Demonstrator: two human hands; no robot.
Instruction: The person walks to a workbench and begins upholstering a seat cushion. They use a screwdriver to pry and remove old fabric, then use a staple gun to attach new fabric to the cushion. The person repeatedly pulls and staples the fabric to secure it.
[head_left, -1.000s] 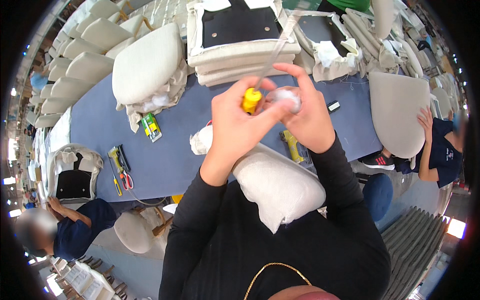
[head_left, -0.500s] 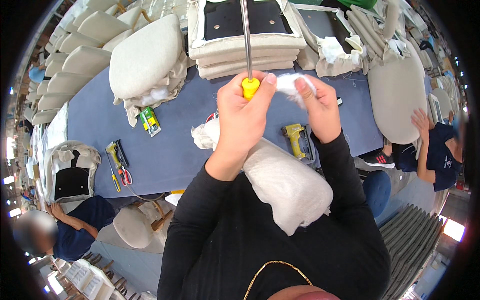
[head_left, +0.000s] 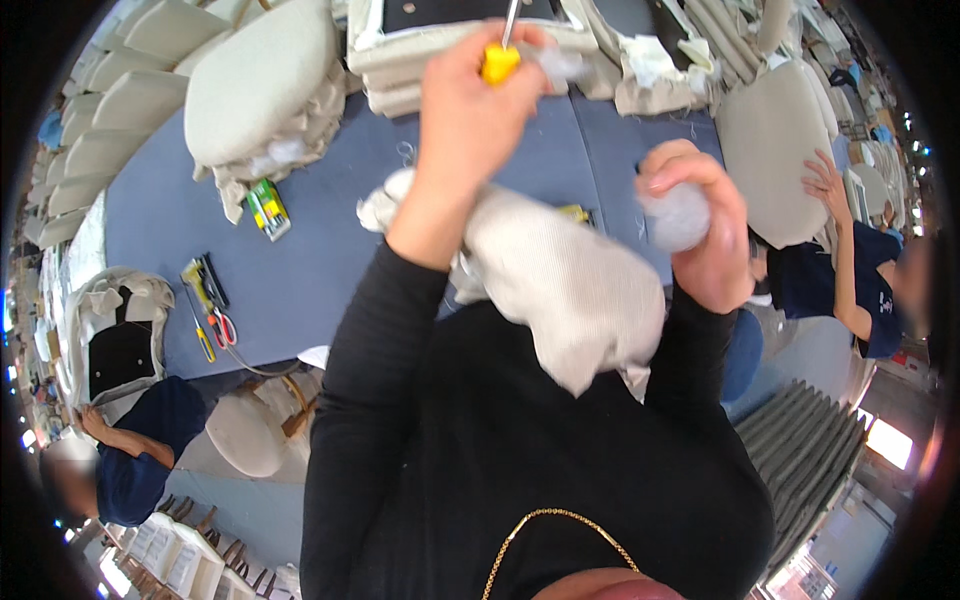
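At the far side of the table, my left hand [head_left: 465, 130] is closed round the yellow handle of a screwdriver [head_left: 500, 64]. Its metal shaft runs up out of view, so the tip does not show. A blurred tuft of white stuffing [head_left: 563, 66] sticks out by those fingers. My right hand [head_left: 722, 235], further right, curls round a white ball of fibre stuffing [head_left: 677, 217]. Between my forearms a beige fabric-covered piece [head_left: 570, 270] lies slanted in front of my chest, its far left end bunched, touched by neither hand.
On the blue table [head_left: 290, 320] are a green box [head_left: 268, 210], a staple gun [head_left: 205, 285], red-handled scissors [head_left: 222, 325] and another screwdriver [head_left: 204, 342]. Beige cushions [head_left: 262, 85] are stacked at the back. Co-workers sit left [head_left: 150, 450] and right [head_left: 865, 290].
My hands have drawn apart: the left went up and away with the screwdriver, the right moved right and nearer with the stuffing, now balled. The stuffing between them has separated. The whole view has shifted slightly.
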